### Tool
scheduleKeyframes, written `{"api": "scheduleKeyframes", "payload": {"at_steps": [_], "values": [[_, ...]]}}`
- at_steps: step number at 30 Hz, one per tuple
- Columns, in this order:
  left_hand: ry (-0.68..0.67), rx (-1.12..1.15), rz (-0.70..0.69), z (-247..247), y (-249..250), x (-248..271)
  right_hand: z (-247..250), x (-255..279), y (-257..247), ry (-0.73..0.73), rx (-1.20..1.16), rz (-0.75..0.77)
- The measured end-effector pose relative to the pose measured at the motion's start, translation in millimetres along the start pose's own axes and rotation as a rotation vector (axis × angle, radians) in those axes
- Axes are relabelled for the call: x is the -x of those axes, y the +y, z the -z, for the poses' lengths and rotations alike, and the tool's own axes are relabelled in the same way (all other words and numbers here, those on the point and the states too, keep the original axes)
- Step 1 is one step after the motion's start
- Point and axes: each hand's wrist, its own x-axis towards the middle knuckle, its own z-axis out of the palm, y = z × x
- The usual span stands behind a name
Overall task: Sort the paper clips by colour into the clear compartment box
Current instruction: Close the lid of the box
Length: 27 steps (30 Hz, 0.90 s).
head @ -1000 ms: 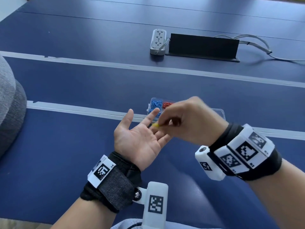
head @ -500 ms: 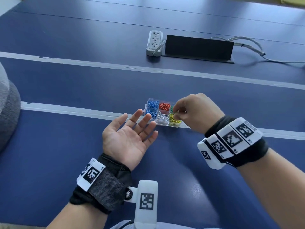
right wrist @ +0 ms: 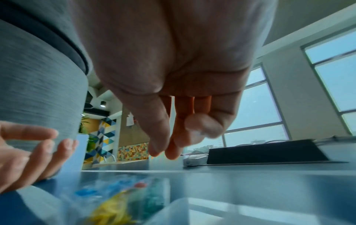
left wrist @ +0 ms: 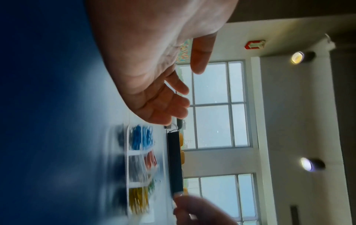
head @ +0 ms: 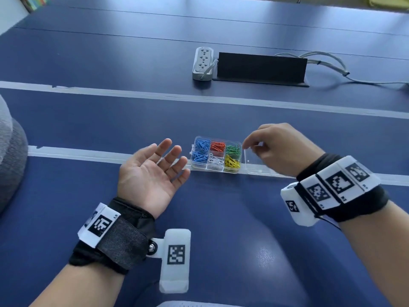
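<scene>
Since a moment ago your right hand has left the yellow cell, its grip curled loosely and empty over the open lid, while your left hand waits flat-palmed, empty, beside the box mid-table.

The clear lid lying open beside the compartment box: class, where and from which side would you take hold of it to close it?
Probably pinch the clear lid at its free right edge, coming from the right with the right hand. It lies flat, seemingly joined to the compartment box on its left, so that edge would likely swing over.

Power strip, prob. black stand
</scene>
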Motion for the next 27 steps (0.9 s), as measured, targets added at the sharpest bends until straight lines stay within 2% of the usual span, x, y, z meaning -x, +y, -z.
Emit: {"api": "scheduleKeyframes", "payload": {"at_steps": [2, 4, 7, 11, 14, 17, 21, 24, 27], "values": [[0.019, -0.118, -0.043, -2.2, 14.9, -6.1, 8.5, -0.7, 16.7, -0.072, 0.05, -0.066], [0.029, -0.318, -0.089, -8.4, 30.2, -15.3, 12.5, 1.2, 31.2, -0.219, 0.088, -0.133], [-0.037, -0.802, -0.094, -21.8, 49.7, -28.3, 9.3, 3.1, 42.9, -0.355, 0.143, -0.162], [-0.145, -1.565, 0.05, -41.7, 57.8, -42.1, 4.9, 2.3, 50.5, -0.362, 0.144, -0.19], [-0.212, -1.907, 0.126, -46.0, 48.4, -53.6, 3.2, 3.0, 51.6, -0.343, 0.145, -0.195], [-0.233, -2.011, 0.1, -42.9, 40.1, -64.5, 9.5, 3.0, 55.3, -0.298, 0.178, -0.242], [-0.254, -2.01, 0.084, -38.9, 37.3, -70.2, 24.5, -4.1, 42.5, -0.13, 0.126, -0.226], [-0.255, -2.025, 0.046, -36.3, 35.3, -70.8, 17.4, -15.0, 9.0, -0.169, 0.037, -0.086], [-0.25, -2.016, 0.025, -33.5, 34.0, -71.4, -2.5, -26.0, -19.7, -0.253, 0.068, -0.006]]}}
